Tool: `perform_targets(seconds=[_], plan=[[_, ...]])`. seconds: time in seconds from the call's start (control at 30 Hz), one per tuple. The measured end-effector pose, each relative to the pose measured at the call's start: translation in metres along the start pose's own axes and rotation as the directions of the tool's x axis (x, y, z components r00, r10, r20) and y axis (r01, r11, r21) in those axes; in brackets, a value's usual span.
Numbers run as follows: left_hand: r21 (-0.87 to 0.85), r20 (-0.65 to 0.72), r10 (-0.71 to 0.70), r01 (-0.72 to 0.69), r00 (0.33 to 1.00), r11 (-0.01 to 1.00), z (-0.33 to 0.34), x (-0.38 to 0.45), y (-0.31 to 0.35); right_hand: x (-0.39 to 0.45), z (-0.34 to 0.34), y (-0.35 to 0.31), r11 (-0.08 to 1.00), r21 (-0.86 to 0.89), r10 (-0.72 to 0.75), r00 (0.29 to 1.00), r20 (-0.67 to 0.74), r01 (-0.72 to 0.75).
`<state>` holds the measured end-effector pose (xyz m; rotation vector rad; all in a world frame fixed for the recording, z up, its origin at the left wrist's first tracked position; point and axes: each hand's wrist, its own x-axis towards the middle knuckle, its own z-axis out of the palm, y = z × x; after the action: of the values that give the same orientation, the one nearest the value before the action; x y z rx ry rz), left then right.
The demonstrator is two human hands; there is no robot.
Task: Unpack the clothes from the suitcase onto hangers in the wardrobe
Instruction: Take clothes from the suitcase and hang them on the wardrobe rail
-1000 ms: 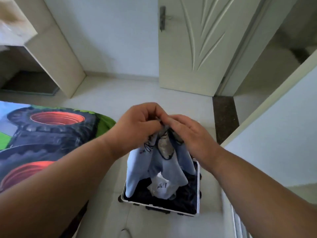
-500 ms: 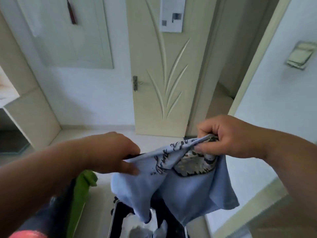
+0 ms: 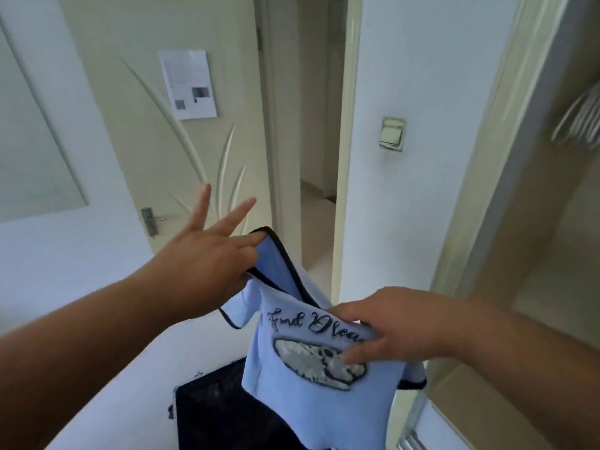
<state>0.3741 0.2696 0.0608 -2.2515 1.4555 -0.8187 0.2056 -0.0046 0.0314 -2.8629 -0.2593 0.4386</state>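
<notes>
A light blue T-shirt (image 3: 311, 404) with dark script lettering, a pale patch and dark trim hangs in front of me. My right hand (image 3: 386, 326) pinches its front by the lettering. My left hand (image 3: 207, 254) pinches the dark-trimmed collar between thumb and forefinger, the other fingers spread straight. Below the shirt lies the open suitcase (image 3: 214, 414) with dark clothes in it. The open wardrobe (image 3: 526, 241) stands at the right, with several pale hangers (image 3: 581, 125) on its rail.
A cream door (image 3: 181, 164) with a paper sheet (image 3: 188, 84) stands ajar ahead, a corridor behind it. A white wall panel with a light switch (image 3: 393, 133) lies between door and wardrobe. A sliding-door track (image 3: 409, 441) runs at the lower right.
My view has risen and swung right, bringing the wardrobe and hangers into sight. Both hands have lifted the shirt out of the suitcase and spread it; my left hand's fingers have opened out.
</notes>
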Motion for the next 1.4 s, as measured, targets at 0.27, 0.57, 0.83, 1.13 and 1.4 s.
perform_targets(seconds=[0.27,0.57,0.83,1.13,1.4], plan=[[-0.029,-0.225,0.212,-0.224,0.951,0.974,-0.025,0.057,0.009,-0.054,0.007,0.024,0.933,-0.296,0.117,0.95,-0.291,-0.206],[-0.379,-0.029,-0.143,0.121,0.989,0.918,-0.038,0.114,0.051,-0.154,-0.035,0.075,0.893,-0.095,0.278,0.704,-0.654,-0.44],[-0.845,-0.089,-0.411,0.15,0.907,0.513,-0.111,0.171,0.147,-0.265,-0.056,0.116,0.901,0.038,0.313,0.587,-0.747,-0.433],[-0.985,-0.082,-0.392,-0.015,0.916,0.17,-0.234,0.267,0.266,-0.399,-0.066,0.17,0.897,0.339,0.43,0.389,-0.815,-0.283],[-0.986,-0.136,-0.2,-0.113,0.97,0.125,-0.308,0.316,0.32,-0.467,-0.122,0.248,0.753,0.653,0.645,-0.286,-0.709,0.078]])
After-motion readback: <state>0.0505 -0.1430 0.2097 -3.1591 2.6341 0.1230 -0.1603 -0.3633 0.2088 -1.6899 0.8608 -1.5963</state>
